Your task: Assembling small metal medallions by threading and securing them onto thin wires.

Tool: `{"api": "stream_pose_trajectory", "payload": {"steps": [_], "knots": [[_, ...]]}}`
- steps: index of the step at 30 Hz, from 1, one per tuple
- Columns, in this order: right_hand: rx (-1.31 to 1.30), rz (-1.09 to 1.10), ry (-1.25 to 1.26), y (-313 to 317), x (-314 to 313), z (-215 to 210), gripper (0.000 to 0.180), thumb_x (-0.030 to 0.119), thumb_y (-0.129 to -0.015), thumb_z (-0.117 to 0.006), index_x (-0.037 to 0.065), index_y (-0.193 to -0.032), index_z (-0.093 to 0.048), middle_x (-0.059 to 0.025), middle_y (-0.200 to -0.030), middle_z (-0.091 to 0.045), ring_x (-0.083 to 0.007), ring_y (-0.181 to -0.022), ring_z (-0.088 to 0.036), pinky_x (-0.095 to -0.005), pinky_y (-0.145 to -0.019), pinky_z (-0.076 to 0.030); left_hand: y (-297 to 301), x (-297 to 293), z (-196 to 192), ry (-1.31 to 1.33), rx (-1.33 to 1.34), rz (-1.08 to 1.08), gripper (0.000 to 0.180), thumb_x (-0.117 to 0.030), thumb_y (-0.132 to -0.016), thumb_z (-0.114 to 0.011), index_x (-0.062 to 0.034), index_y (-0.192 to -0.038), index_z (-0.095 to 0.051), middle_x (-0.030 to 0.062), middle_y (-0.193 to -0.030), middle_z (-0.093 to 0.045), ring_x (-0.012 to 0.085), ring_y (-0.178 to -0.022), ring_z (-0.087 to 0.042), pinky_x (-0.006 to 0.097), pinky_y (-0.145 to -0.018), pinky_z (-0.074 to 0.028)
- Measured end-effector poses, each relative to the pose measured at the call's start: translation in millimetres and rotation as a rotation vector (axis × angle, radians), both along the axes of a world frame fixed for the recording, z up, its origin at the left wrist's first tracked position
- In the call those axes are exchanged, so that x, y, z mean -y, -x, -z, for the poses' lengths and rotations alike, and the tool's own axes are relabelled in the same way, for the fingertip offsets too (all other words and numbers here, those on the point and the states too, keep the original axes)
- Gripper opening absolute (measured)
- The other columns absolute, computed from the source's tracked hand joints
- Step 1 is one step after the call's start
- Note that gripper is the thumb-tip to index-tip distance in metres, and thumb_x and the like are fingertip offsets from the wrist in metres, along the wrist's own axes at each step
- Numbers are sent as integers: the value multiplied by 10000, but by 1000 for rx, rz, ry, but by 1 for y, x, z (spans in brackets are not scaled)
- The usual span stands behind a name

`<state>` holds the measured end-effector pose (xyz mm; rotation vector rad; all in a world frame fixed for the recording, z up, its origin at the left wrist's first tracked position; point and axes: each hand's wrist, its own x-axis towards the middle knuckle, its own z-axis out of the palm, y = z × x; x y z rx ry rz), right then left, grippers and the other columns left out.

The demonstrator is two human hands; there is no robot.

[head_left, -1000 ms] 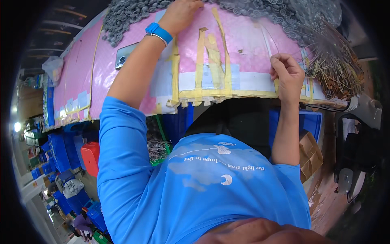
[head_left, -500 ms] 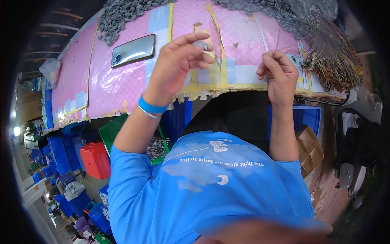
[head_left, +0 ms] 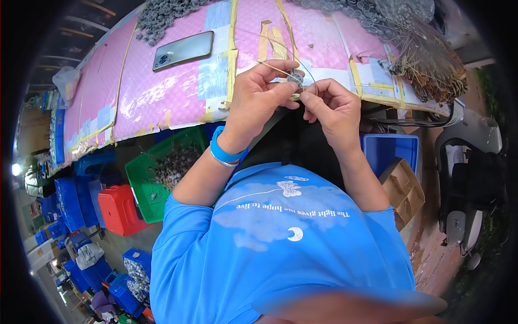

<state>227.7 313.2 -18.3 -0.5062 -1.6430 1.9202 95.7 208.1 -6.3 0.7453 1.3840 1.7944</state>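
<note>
My left hand (head_left: 258, 102) is closed on a small round grey plastic part (head_left: 295, 80) above the table's near edge. Thin wires (head_left: 278, 68) stick out around that part, one of them yellowish. Beside it, my right hand (head_left: 335, 110) pinches a thin wire (head_left: 312, 76) between thumb and forefinger, nearly touching the left fingertips. Where the wire meets the grey part is too small to make out. The pink-covered table (head_left: 145, 89), patched with yellow tape, spreads out in front of both hands.
A phone (head_left: 183, 51) lies left on the table. Grey parts are heaped at the far left (head_left: 167, 19) and far right, near a bundle of wires (head_left: 431, 73). Below are a green bin (head_left: 141, 186), a red container (head_left: 120, 210), a blue bin (head_left: 391, 147) and a cardboard box (head_left: 404, 197).
My hands have come together from far apart. The right hand has moved left from beside the wire bundle, bringing a wire to the grey part in my left hand.
</note>
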Motion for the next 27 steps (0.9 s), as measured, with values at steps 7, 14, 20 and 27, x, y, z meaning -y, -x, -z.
{"api": "stream_pose_trajectory", "payload": {"steps": [7, 14, 20, 27], "knots": [[44, 20, -128, -3, 8, 3, 72, 42, -879, -699, -3, -881, -642, -13, -764, -645, -32, -597, -555, -176, -516, -448, -16, 10, -12, -42, -61, -84, 367, 18, -871, -630, 80, -1228, -574, 158, -1064, -686, 203, -929, -704, 261, -662, -610], [-10, 48, -196, -5, 19, 20, 97, 25, -887, -690, -14, -973, -668, -38, -854, -696, -66, -700, -638, -209, -623, -522, -9, 14, -5, -54, 81, -109, 308, -18, -920, -545, 103, -1202, -578, 206, -1021, -689, 246, -887, -723, 277, -673, -617], [112, 143, -768, -3, -3, 34, 243, 17, -893, -682, -25, -1132, -668, -87, -982, -724, -150, -844, -690, -268, -739, -560, -6, 19, -7, -35, 168, 51, 294, -40, -930, -517, 99, -1176, -600, 230, -997, -694, 226, -753, -721, 276, -643, -608], [-301, -319, 52, 10, -17, 13, 206, 114, -946, -631, -28, -1082, -691, -146, -1107, -691, -155, -974, -652, -284, -847, -531, -21, 15, -11, 72, 77, 192, 277, -35, -887, -591, 103, -1126, -620, 139, -858, -679, 219, -651, -709, 282, -577, -596]]}}
